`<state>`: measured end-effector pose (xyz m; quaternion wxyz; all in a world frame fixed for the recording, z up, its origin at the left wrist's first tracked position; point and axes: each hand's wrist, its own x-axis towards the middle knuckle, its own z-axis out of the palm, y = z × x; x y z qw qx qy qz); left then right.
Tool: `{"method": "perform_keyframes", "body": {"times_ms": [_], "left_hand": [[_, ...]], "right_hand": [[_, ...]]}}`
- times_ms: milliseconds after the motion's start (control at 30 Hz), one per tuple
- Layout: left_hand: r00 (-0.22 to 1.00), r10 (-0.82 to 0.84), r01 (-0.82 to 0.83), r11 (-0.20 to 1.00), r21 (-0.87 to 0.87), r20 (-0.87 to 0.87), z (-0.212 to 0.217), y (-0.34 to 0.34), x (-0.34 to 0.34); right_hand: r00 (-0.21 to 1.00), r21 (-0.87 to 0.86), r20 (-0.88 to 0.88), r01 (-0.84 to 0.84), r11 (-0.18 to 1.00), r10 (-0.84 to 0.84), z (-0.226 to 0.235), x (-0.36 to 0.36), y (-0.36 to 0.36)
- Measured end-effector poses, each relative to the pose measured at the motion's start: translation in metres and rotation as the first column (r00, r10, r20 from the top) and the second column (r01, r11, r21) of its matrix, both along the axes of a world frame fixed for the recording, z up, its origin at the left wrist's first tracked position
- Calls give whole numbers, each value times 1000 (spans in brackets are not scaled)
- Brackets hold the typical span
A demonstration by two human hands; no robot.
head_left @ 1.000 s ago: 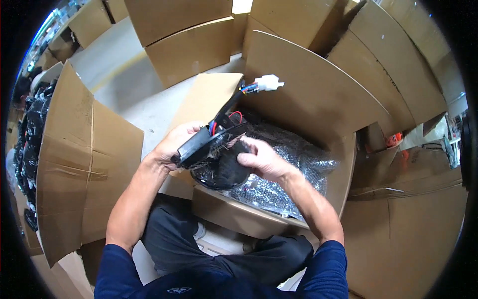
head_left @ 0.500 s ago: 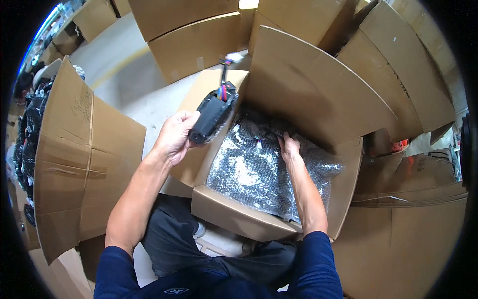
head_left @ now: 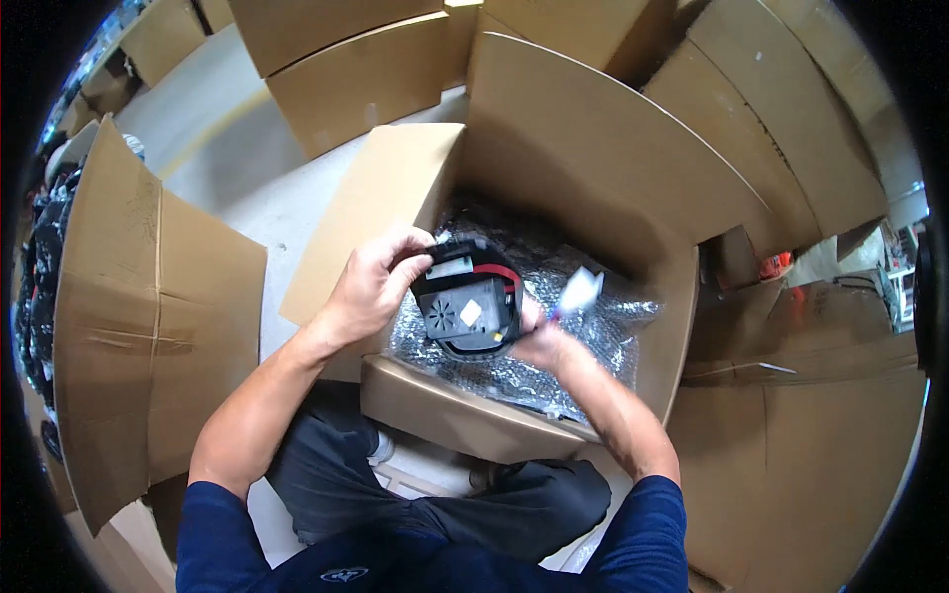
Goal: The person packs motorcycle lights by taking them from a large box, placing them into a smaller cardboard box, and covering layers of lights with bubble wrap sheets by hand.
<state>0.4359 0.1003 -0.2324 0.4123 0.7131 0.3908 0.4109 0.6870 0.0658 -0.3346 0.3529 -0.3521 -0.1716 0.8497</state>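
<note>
A seated person holds a black electrical unit [head_left: 470,308] over an open cardboard box [head_left: 593,188], the left hand [head_left: 371,282] curled round its upper-left edge at about ten o'clock from the part, thumb and fingers clamped on the casing. The right hand [head_left: 539,341], at roughly four o'clock from the unit, is closed on its lower-right corner and on the wire end that carries a white plug connector [head_left: 581,290], which sticks up toward two o'clock. The step in hand looks to be the handling of one part above the box, turned face-up for a look or to gather its lead; the next move would seem to call for a steady two-handed grip and for keeping the loose connector from snagging. The unit is hard moulded plastic, boxy with rounded corners, with a round vent grille, a small pale sticker and a red wire along its top. Beneath it the box is lined with silvery bubble wrap [head_left: 613,326], crinkled and shiny. The box flaps are plain brown corrugated board, matt and creased. More cartons [head_left: 336,59] stand at twelve o'clock, another [head_left: 148,296] at nine o'clock.
</note>
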Motion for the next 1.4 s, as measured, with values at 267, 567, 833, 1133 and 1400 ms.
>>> {"method": "perform_keyframes", "body": {"times_ms": [267, 567, 833, 1133, 1400], "left_hand": [[991, -132, 136, 905, 404, -37, 23, -6, 20], [920, -7, 111, 963, 244, -391, 15, -4, 12], [905, -109, 209, 956, 205, -412, 15, -7, 26], [890, -124, 246, 941, 232, -439, 15, -6, 5], [956, -13, 136, 906, 402, -294, 13, -24, -18]], "right_hand": [[925, 170, -379, 25, 985, 42, 80, -6, -47], [807, 206, 227, 508, 836, -546, -33, 134, 1], [295, 263, 520, 838, 478, -802, -144, 203, 54], [-244, 435, 896, 312, 845, -371, -121, 223, 57], [-17, 454, 854, -463, 761, -520, -56, 93, 11]]}}
